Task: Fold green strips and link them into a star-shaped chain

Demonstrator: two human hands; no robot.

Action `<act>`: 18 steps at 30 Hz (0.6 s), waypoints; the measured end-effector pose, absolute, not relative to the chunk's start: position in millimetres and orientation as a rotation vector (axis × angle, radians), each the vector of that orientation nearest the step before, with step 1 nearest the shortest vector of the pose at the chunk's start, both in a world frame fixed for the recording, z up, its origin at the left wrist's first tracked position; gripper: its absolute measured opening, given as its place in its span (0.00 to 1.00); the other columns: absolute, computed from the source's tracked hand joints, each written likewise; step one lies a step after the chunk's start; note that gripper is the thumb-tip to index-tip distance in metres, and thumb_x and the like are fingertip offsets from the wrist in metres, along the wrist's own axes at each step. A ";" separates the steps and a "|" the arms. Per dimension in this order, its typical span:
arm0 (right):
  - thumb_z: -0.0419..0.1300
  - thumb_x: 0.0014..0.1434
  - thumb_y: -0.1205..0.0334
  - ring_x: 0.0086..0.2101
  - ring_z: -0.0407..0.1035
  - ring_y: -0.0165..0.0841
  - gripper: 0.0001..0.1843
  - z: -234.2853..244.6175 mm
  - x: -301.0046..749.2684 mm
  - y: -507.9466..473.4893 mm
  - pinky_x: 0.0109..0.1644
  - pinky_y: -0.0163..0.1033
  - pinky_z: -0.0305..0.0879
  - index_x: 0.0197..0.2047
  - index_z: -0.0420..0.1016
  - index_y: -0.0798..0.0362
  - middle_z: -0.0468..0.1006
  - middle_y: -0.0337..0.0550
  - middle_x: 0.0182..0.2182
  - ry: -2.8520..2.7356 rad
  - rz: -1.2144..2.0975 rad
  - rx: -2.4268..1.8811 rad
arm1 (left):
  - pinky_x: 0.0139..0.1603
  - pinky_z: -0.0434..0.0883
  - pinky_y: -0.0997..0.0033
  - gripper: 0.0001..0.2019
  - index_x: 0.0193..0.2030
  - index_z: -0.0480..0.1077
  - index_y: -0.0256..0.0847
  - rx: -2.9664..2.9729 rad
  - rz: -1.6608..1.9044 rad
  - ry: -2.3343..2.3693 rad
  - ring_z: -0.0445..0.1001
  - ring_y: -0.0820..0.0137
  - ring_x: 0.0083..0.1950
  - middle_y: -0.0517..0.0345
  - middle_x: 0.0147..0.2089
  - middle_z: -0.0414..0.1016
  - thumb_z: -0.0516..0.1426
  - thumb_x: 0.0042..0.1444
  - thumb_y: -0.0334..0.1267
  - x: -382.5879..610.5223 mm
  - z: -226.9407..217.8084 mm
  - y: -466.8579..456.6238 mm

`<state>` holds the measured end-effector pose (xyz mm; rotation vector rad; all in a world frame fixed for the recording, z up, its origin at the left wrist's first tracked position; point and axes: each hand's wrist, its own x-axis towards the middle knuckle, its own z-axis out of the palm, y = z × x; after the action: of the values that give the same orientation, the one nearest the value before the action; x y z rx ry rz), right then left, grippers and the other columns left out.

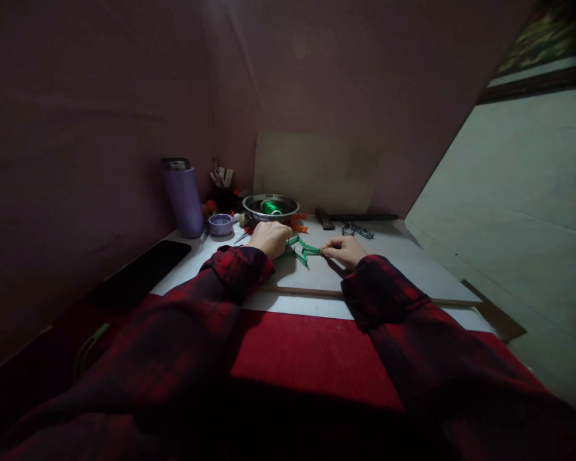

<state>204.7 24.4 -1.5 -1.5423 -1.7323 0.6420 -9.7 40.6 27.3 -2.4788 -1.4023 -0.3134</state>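
Green thread wound round small nails forms a star-like outline (pixel 308 249) on the white board (pixel 388 275). My left hand (pixel 270 239) lies over the outline's left side, fingers curled down and partly hidden by the back of the hand. What they hold, if anything, is out of sight. At the outline's right tip, my right hand (pixel 346 251) has thumb and forefinger pinched together on the thread at the nail there. Behind my left hand, a spool of green thread (pixel 271 207) sits in a metal bowl (pixel 288 217).
A purple tumbler (pixel 185 198) stands at the left, beside a small purple lid (pixel 220 224). A dark phone (pixel 146 269) lies nearer me. Behind the hands are an orange-handled tool (pixel 298 223), a hammer (pixel 324 218) and dark metal pieces (pixel 358 230). Walls close off the left and back.
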 end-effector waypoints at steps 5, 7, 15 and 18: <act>0.61 0.43 0.63 0.24 0.66 0.30 0.05 -0.6 202.0 24.3 0.31 0.35 0.61 0.22 0.75 0.56 0.75 0.41 0.20 -1.640 0.655 -1.551 | 0.39 0.67 0.65 0.16 0.40 0.76 0.39 -2.488 -0.310 -1.395 0.75 0.58 0.44 0.45 0.39 0.77 0.48 0.53 0.32 -9.9 29.6 37.7; 0.61 0.43 0.63 0.23 0.66 0.29 0.05 -0.5 201.5 24.2 0.31 0.35 0.61 0.22 0.74 0.56 0.75 0.41 0.20 -1.616 0.694 -1.544 | 0.40 0.67 0.65 0.15 0.40 0.76 0.39 -2.494 -0.313 -1.399 0.75 0.59 0.44 0.44 0.39 0.77 0.49 0.53 0.32 -9.8 29.7 37.7; 0.62 0.41 0.64 0.22 0.64 0.28 0.04 -0.9 202.5 23.4 0.29 0.34 0.61 0.21 0.74 0.55 0.74 0.39 0.18 -1.639 0.720 -1.532 | 0.41 0.67 0.63 0.15 0.41 0.76 0.39 -2.505 -0.343 -1.408 0.75 0.57 0.44 0.45 0.40 0.77 0.49 0.52 0.31 -9.5 28.7 39.0; 0.62 0.42 0.63 0.23 0.66 0.29 0.04 -3.2 203.4 25.7 0.31 0.36 0.63 0.22 0.74 0.56 0.75 0.41 0.20 -1.574 0.752 -1.511 | 0.40 0.67 0.63 0.16 0.40 0.76 0.38 -2.504 -0.338 -1.402 0.75 0.57 0.44 0.44 0.39 0.77 0.49 0.52 0.31 -9.9 29.0 38.3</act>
<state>203.4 25.7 -3.2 -1.5112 -1.5738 0.7518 -9.9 38.3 29.0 -2.5043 -1.4022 -0.3382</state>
